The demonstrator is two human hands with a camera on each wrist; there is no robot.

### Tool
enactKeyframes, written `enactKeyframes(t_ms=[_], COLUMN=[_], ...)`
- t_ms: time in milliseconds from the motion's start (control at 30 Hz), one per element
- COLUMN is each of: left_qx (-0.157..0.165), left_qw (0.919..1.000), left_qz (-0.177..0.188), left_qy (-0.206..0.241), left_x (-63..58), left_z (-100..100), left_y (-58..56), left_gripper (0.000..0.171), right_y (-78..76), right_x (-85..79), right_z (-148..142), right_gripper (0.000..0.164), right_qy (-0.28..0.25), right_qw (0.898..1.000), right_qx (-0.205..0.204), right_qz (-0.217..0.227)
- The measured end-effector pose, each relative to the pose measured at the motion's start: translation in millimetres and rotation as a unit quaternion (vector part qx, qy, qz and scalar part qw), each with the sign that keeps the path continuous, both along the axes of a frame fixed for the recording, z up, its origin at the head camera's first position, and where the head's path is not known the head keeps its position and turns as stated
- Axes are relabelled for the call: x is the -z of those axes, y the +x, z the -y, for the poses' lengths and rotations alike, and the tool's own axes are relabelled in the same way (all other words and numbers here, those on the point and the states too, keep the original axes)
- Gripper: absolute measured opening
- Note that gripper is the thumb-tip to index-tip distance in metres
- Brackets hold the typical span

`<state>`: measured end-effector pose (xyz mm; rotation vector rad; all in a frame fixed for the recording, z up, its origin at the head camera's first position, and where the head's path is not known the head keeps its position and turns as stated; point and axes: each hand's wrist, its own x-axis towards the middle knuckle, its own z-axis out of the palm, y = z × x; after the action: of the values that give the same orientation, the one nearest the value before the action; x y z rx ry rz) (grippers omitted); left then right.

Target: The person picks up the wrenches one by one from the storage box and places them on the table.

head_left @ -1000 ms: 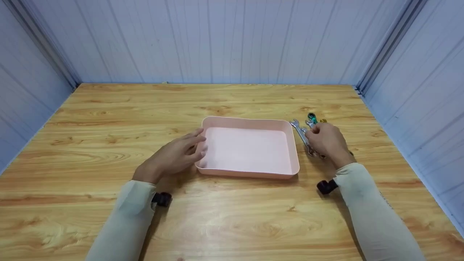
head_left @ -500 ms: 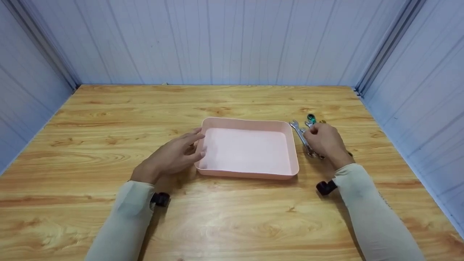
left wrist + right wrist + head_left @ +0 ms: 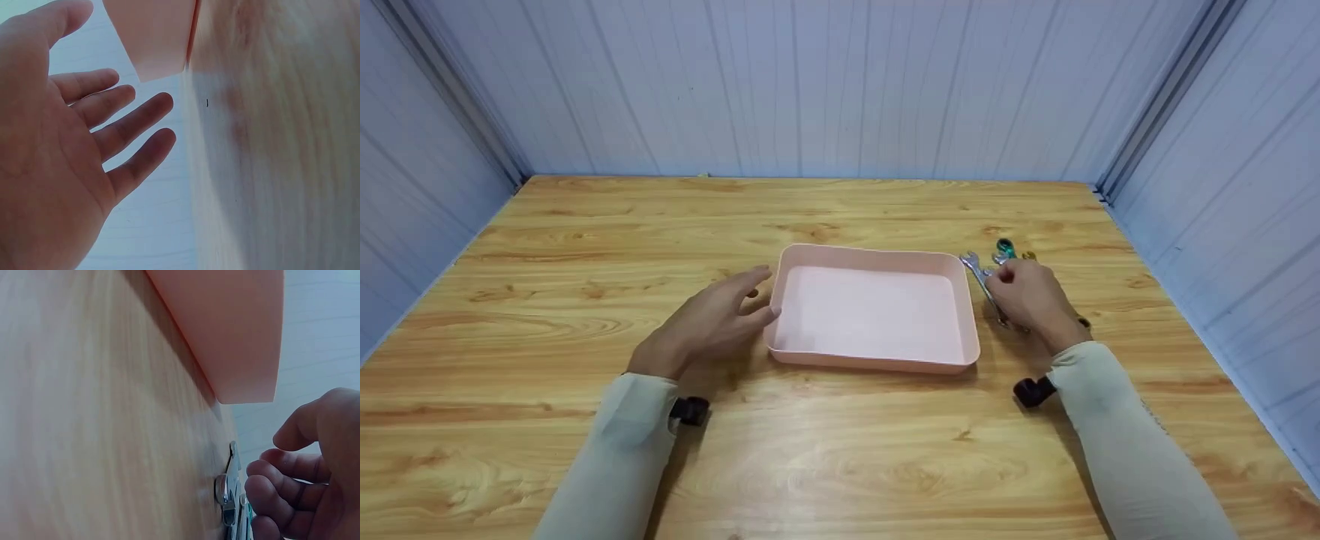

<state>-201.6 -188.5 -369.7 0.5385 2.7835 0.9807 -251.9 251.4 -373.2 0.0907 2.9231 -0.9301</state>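
A pink rectangular tray (image 3: 874, 315) lies in the middle of the wooden table. My left hand (image 3: 705, 322) hovers beside its left wall, fingers spread and apart from the rim; in the left wrist view the palm and fingers hold nothing. On the tray's right lies a group of wrenches, among them a silver wrench (image 3: 981, 279) and one with a green end (image 3: 1005, 246). Over them is my right hand (image 3: 1031, 296), its fingers loosely curled, hiding part of the group. The right wrist view shows nothing between thumb and fingers, with metal wrench parts (image 3: 228, 509) below.
The wooden table (image 3: 840, 457) meets pale panelled walls (image 3: 840, 90) at the back and sides. A small yellow piece (image 3: 1029, 256) shows behind my right hand. Black wrist cameras (image 3: 690, 410) stick out under both sleeves.
My left hand has drawn slightly left, so its fingertips no longer overlap the tray's left rim. My right hand has stayed almost still above the wrenches.
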Motion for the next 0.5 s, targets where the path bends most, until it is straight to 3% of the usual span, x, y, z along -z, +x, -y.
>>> enactKeyframes(t_ms=[300,500], left_qx=[-0.013,-0.021], left_qw=[0.9989,0.9983], left_qz=[-0.032,-0.034], left_qy=[-0.033,-0.042], left_x=[1.2,1.2], left_z=[2.0,2.5], left_y=[-2.0,-1.4], left_gripper=[0.056,0.051], right_y=[0.6,0.4], right_x=[3.3,6.0], right_z=[0.3,2.8], right_gripper=[0.025,0.024], right_qy=[-0.019,-0.027], right_qw=[0.999,0.999], right_qx=[-0.002,-0.004], right_qz=[-0.03,-0.047])
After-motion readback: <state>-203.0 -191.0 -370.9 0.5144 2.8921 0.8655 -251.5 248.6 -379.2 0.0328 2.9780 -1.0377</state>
